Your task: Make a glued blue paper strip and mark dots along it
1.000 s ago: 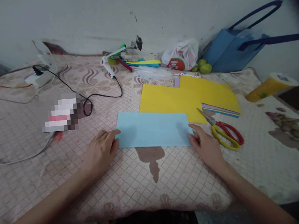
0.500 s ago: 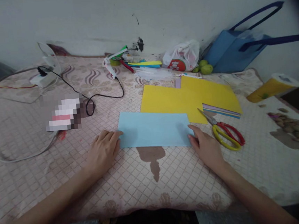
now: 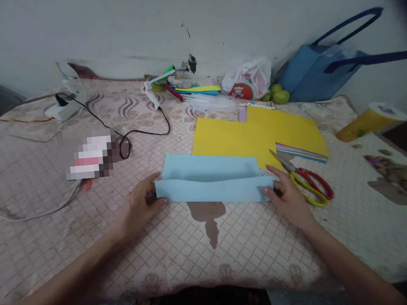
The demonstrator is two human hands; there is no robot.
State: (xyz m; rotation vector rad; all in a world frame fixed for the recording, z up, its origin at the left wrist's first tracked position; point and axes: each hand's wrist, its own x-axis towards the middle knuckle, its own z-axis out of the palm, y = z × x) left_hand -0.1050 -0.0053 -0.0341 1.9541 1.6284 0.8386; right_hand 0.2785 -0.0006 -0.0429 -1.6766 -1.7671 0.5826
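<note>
A light blue paper (image 3: 214,191) lies across the middle of the patterned cloth, its near part raised as a flap over the back part. My left hand (image 3: 142,203) grips the flap's left end between thumb and fingers. At the right end, my right hand (image 3: 287,197) pinches the same flap, thumb in front. Yellow sheets (image 3: 231,138) lie just behind the blue paper, with other coloured sheets showing under their right part. Scissors (image 3: 308,186) with one red and one yellow handle lie right beside my right hand, blades slightly apart.
On the left are a blurred-out white object (image 3: 92,157), cables and a power strip (image 3: 62,110). A glue gun (image 3: 151,95), plastic bag (image 3: 249,79), green fruits (image 3: 279,94) and blue bag (image 3: 319,71) line the back. At right are a yellow roll (image 3: 368,120) and a brownish heap (image 3: 392,174).
The blue paper lay flat before; its near part is now lifted into a flap. Both hands have closed on its ends, thumbs towards me.
</note>
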